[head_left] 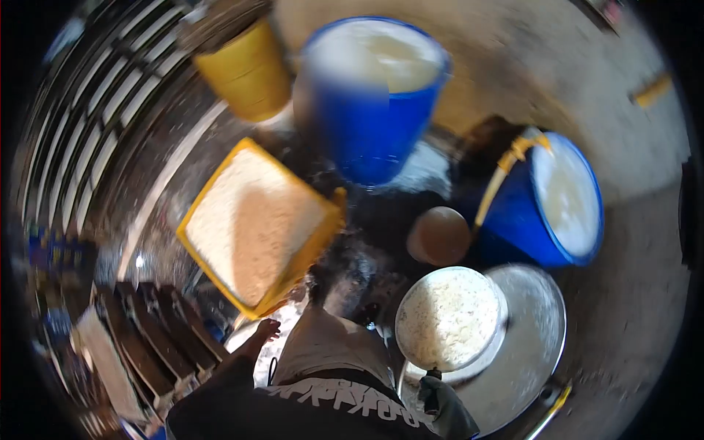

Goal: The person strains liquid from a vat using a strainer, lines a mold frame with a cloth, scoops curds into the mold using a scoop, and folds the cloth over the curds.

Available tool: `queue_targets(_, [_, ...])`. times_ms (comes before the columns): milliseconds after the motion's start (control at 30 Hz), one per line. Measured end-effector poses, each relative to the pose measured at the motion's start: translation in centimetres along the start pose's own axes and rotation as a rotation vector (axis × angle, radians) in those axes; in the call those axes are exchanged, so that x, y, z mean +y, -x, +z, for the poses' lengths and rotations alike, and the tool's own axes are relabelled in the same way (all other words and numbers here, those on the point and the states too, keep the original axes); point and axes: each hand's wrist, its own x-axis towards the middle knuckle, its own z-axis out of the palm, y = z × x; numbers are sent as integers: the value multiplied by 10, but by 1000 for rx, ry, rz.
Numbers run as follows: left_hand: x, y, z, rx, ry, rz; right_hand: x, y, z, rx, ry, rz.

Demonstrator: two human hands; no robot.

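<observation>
My left hand point(270, 330) hangs low by the near corner of a yellow square crate point(213, 277), with its fingers apart and nothing visible in them. White, grainy material point(257, 216) fills the crate, part of it in shadow. On my right, a round pale container point(402, 348) heaped with white crumbly stuff point(455, 315) is over a wide metal basin point(539, 352). My right hand point(434, 381) is at the container's near rim and appears closed on it; dark shadow hides most of the fingers.
Two blue barrels, one upright point(381, 132) and one tilted point(506, 213), hold whitish, frothy liquid. A yellow hose point(495, 187) runs to the tilted one. Nearby are a brownish round vessel point(440, 236), a yellow drum point(249, 77), wooden slats point(150, 330) and wet dark floor.
</observation>
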Motion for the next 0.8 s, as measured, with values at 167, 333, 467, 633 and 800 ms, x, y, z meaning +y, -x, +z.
queue_targets(167, [-47, -18, -66, 202, 259, -13, 7, -22, 134, -120, 260, 143])
queue_targets(333, [-25, -12, -111, 411, 616, 197, 27, -97, 285, -200, 506, 234])
queue_targets(467, [-20, -27, -123, 487, 421, 387, 55, -160, 388, -286, 643, 284])
queue_targets(633, [-10, -22, -128, 517, 380, 353, 88, -230, 482, -353, 715, 304])
queue_targets(800, [-19, -34, -128, 521, 322, 387, 95, -181, 552, -503, 754, 101])
